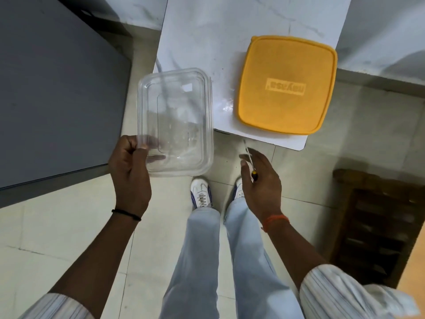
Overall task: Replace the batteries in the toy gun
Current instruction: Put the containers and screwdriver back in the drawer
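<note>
Screwdriver (250, 162) pinched in right hand (261, 185); left hand (130, 173) grips clear container (176, 122).

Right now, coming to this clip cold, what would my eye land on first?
Most likely the orange lid with raised lettering, lying flat on the white table at upper right. Next, the clear plastic container held in the air by the left hand, thumb and fingers pinching its near rim. The right hand holds a small screwdriver with a yellow-and-black handle, just below the table's edge.
</note>
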